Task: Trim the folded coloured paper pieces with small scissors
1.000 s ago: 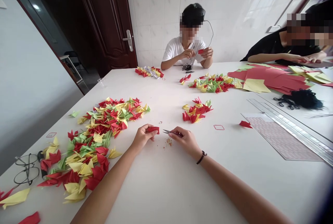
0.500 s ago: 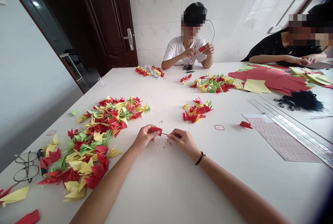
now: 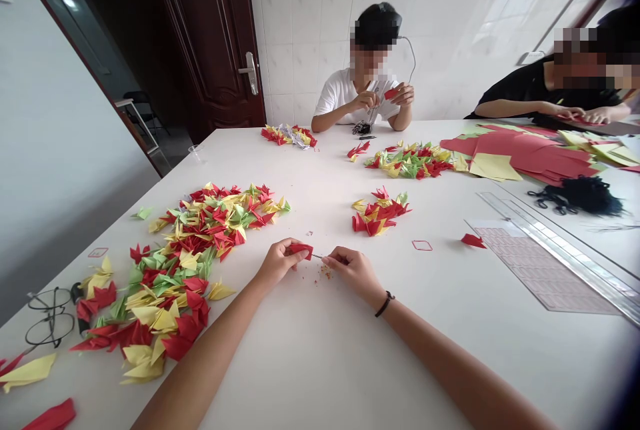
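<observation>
Roughly sideways, at the centre of the frame, runs the long axis of the folded red paper piece (image 3: pixel 304 251), tipping slightly down toward the right, with its free end pointing right. Facing it from the right is a slim metal tool (image 3: pixel 317 257), nearly level, its tip aimed left and meeting the paper's right edge (whether the tip is biting into it is too small to tell).

The left hand (image 3: pixel 280 262) is closed, pinching the paper between thumb and fingers, so the left part of the piece is partly covered. The right hand (image 3: pixel 354 270) is also closed, fingers curled round the tool and hiding most of it; a dark bracelet (image 3: pixel 384 304) circles that wrist.

What shows of the paper is plain, bright red and flat-sided, with a fairly straight outer end. It sits just above the white table (image 3: pixel 320 363), near a sprinkle of tiny paper scraps (image 3: pixel 325 273) beneath the tool.

A large heap of origami cranes (image 3: pixel 188 260), red, yellow and green, spreads over the left of the frame, and a smaller cluster (image 3: pixel 380 215) lies above and right of the hands. Eyeglasses (image 3: pixel 50 327) rest at the lower left.
</observation>
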`<state>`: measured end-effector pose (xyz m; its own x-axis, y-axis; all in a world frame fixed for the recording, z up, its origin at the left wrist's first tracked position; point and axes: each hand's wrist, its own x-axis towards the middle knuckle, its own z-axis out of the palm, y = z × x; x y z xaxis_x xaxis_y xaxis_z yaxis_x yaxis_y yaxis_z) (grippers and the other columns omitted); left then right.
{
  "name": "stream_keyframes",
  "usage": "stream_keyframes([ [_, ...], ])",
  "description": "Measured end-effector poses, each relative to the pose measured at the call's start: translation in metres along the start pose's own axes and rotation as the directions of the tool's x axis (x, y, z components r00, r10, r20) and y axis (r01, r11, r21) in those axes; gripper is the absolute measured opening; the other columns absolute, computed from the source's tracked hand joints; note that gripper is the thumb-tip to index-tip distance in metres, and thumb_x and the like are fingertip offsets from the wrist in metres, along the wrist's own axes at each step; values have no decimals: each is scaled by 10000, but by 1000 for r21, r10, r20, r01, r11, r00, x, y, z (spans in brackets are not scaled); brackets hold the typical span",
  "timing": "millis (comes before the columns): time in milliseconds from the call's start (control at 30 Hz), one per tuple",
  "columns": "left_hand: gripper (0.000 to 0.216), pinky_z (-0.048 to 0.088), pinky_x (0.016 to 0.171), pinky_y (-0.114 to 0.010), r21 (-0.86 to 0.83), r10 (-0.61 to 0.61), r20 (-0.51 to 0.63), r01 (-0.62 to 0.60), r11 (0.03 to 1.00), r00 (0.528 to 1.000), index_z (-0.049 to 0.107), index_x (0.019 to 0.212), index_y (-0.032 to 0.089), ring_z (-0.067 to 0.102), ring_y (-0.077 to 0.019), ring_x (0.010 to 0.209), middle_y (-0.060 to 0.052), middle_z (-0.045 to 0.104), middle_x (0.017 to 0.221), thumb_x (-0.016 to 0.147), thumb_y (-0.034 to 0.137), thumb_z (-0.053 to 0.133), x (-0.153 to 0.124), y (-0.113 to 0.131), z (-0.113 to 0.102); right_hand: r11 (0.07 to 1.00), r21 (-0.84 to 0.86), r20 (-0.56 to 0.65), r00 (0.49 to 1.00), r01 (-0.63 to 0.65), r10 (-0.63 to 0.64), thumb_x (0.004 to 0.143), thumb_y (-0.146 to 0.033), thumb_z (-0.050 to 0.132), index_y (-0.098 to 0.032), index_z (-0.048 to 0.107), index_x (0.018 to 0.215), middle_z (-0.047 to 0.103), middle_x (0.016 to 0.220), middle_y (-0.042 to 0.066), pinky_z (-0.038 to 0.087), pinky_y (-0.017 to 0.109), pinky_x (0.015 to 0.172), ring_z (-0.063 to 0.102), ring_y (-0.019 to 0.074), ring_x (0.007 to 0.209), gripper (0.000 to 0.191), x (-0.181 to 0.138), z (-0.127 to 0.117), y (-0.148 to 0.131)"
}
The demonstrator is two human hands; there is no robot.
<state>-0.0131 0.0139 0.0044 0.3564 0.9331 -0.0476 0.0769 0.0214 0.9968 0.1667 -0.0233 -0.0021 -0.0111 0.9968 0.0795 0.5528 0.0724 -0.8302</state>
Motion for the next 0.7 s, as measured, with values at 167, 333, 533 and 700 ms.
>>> stream_keyframes([
  [167,239,377,519,-211,-9,8,9,-8,1000,1000,591,781,160,427,-87,550,3,542,678,631,343,626,0,0,0,999,43,22,1000,4,-5,719,-501,486,-174,542,594,465,523,-22,286,212,468,367,98,490,354,1,0,1],
  [333,214,376,524,-211,-7,5,11,-5,1000,1000,593,771,166,423,-82,539,16,537,659,634,328,624,-1,1,0,998,62,43,999,-7,5,719,-497,493,-173,530,592,445,519,-26,266,212,465,349,96,489,349,1,-1,0],
  [533,213,379,522,-207,-6,7,10,-7,1000,1000,593,774,164,445,-97,590,7,541,673,634,321,626,0,0,-1,999,49,25,1000,-11,10,717,-484,503,-175,530,591,451,518,-24,269,213,468,354,99,491,335,1,0,1],
  [700,232,382,527,-209,-9,2,16,-2,1000,1000,593,792,159,468,-120,655,-12,558,704,637,328,623,0,-1,-2,998,54,29,1000,-13,12,723,-471,504,-175,539,603,462,524,-24,273,213,470,359,98,492,321,0,0,1],
])
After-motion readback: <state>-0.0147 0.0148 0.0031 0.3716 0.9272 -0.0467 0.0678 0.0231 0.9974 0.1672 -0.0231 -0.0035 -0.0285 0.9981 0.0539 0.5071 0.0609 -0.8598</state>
